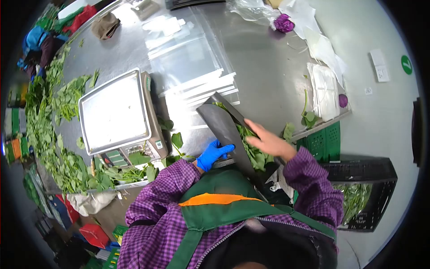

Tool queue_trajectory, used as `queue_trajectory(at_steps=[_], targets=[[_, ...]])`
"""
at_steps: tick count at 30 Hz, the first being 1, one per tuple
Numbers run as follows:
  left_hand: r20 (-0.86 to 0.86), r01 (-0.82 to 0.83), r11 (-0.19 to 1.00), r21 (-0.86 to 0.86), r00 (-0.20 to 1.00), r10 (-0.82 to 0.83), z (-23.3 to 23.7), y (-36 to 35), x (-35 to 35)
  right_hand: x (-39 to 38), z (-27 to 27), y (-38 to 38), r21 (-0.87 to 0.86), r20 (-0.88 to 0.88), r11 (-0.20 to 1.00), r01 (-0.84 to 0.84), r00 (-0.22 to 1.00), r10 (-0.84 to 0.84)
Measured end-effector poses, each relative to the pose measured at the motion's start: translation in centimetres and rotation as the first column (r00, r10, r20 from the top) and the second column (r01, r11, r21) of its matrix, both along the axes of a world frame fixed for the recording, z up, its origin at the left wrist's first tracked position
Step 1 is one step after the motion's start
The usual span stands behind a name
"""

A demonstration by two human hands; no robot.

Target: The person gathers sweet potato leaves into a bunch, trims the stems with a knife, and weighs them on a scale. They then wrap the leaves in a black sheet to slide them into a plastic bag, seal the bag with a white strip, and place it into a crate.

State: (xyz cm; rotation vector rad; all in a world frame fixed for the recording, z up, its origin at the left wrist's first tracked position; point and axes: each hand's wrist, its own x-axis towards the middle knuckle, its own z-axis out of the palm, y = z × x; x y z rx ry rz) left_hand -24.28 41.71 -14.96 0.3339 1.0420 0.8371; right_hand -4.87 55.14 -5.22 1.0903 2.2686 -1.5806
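In front of my apron, a dark grey curved sheet (226, 127) is rolled like a trough around leafy greens (254, 154). My left hand (215, 154), in a blue glove, is closed on the sheet's near left side, thumb pressed over its surface. Bare and with fingers stretched out, my right hand (271, 142) lies against the greens and the sheet's right edge. Flat clear plastic bags (183, 58) are spread on the metal table just beyond the sheet. The sheet's lower end is partly hidden by my arm and clothing.
A weighing scale (115, 112) stands left of my hands. Loose greens (49, 130) cover the table's left edge. White sheets (323, 89) lie at the right beside a purple piece (343, 101). A black crate (358, 201) with greens stands lower right. Another person (38, 47) is far left.
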Motion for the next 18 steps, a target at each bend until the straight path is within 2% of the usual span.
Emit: queue_trajectory(at_steps=[1,3,5,6,7,8,9,10,11,12,13,15,17,18], targets=[[-0.055,0.113,0.994,0.002,0.992,-0.113,0.1,0.2,0.0,0.5,1.3,-1.7,-0.068,0.029,0.992,0.104,0.994,-0.103],[-0.021,0.17,0.985,0.014,0.985,-0.169,2.0,0.9,-0.2,0.7,3.2,-6.1,0.159,0.128,0.976,0.149,0.977,-0.17],[-0.145,0.516,0.855,0.051,0.851,-0.505,3.1,2.7,-0.9,1.4,2.1,-9.2,0.278,0.103,0.907,0.315,0.929,-0.354],[-0.13,0.612,0.786,0.094,0.79,-0.599,3.2,4.5,-2.3,2.0,1.6,-10.2,0.315,0.081,0.87,0.379,0.903,-0.422],[-0.053,0.451,0.874,0.18,0.892,-0.449,4.3,6.1,-3.6,2.6,1.2,-11.1,0.313,0.08,0.866,0.389,0.898,-0.432],[-0.072,0.435,0.876,0.209,0.9,-0.43,0.9,8.7,-5.3,3.1,0.8,-11.9,0.365,0.024,0.824,0.434,0.88,-0.475],[-0.138,0.245,0.925,0.289,0.967,-0.213,1.4,11.4,-7.4,3.6,0.5,-12.8,0.413,-0.034,0.775,0.478,0.858,-0.512],[-0.265,0.144,0.88,0.453,0.964,-0.022,-1.1,14.3,-9.7,4.1,0.1,-13.7,0.431,-0.047,0.748,0.505,0.84,-0.54],[-0.581,0.279,0.829,0.485,0.811,0.066,-0.8,17.1,-12.6,4.4,-0.4,-14.2,0.43,-0.05,0.744,0.512,0.836,-0.547],[-0.733,0.353,0.833,0.427,0.674,0.09,-0.8,18.9,-14.8,4.8,-1.0,-14.7,0.457,-0.094,0.716,0.528,0.829,-0.551],[-0.854,0.414,0.838,0.354,0.508,0.111,-0.9,20.1,-16.5,5.0,-1.5,-15.0,0.481,-0.138,0.687,0.544,0.821,-0.554],[-0.981,0.553,0.825,0.116,0.191,0.009,-1.7,21.5,-19.1,5.0,-2.1,-15.3,0.488,-0.173,0.659,0.572,0.803,-0.57],[-0.978,0.572,0.81,0.132,0.208,0.013,-2.8,22.4,-21.0,5.1,-2.0,-15.3,0.521,-0.152,0.66,0.541,0.82,-0.552],[-0.952,0.547,0.827,0.129,0.301,-0.051,-2.9,22.9,-21.6,5.2,-2.1,-15.2,0.523,-0.156,0.653,0.547,0.815,-0.558]])
